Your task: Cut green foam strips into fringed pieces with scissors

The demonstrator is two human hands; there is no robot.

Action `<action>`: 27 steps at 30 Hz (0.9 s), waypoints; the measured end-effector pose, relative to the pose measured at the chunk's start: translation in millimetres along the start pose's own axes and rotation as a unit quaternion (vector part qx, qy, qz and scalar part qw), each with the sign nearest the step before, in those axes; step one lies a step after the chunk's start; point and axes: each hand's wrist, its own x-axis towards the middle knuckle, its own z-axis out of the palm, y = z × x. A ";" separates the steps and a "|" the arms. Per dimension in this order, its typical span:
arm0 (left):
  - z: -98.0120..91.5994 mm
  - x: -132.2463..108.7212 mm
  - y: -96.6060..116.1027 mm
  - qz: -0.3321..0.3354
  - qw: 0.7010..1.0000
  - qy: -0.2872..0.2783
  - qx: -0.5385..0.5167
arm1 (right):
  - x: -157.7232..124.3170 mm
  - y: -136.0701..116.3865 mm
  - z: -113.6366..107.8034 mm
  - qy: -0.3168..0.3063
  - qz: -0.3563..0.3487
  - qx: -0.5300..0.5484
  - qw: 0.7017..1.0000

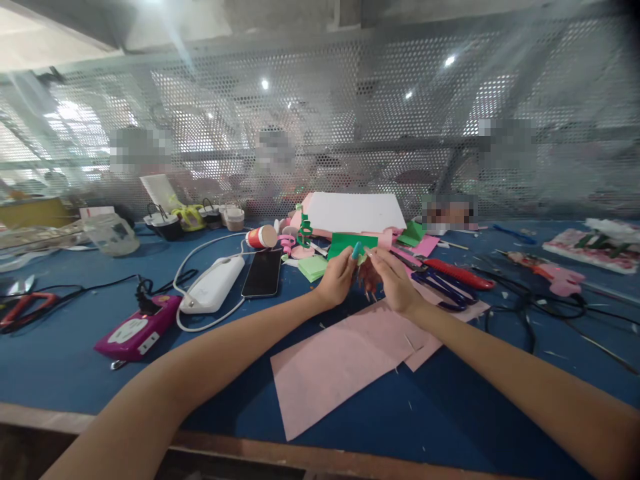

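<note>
A grey perforated screen [320, 80] is stretching from nine to three o'clock behind the blue tabletop [225, 373]; small lights [450, 61] are gleaming across it from eleven to one; a pale ceiling [50, 40] is showing at ten, bright light [70, 110] glaring below it; the tabletop's brown edge [280, 455] is running along six.

A blue worktop [55, 367] with a brownish front edge carries a loose spread of things. On the left lie red-handled scissors [30, 310], a clear plastic tub [113, 237] and a magenta power strip [137, 330] with a black plug pushed in. Just beside the strip rests a white oblong device [215, 287], then a dark phone [263, 273]. A long pink sheet [335, 373] lies aslant near the front; black cables [527, 313] tangle at the right, among small pale scraps.
</note>
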 end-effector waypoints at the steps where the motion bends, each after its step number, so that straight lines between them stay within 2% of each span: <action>1: -0.1 0.1 -0.2 -0.002 1.000 0.000 0.000 | -0.2 0.2 -0.5 -0.003 -0.002 0.000 1.000; 8: -1.2 0.1 6.1 0.009 1.000 -0.001 0.009 | -0.9 5.5 -3.8 0.001 -0.039 -0.089 0.995; 17: -1.0 1.4 3.5 0.020 0.997 0.007 0.074 | 2.9 2.6 -13.7 -0.037 -0.048 -0.107 0.992; 23: -1.4 1.7 5.1 0.012 0.989 0.010 0.146 | 3.3 1.0 -17.4 -0.051 -0.078 -0.146 0.985; 27: -1.6 2.1 6.0 0.012 0.985 0.008 0.174 | 2.7 0.1 -18.0 -0.060 -0.074 -0.125 0.988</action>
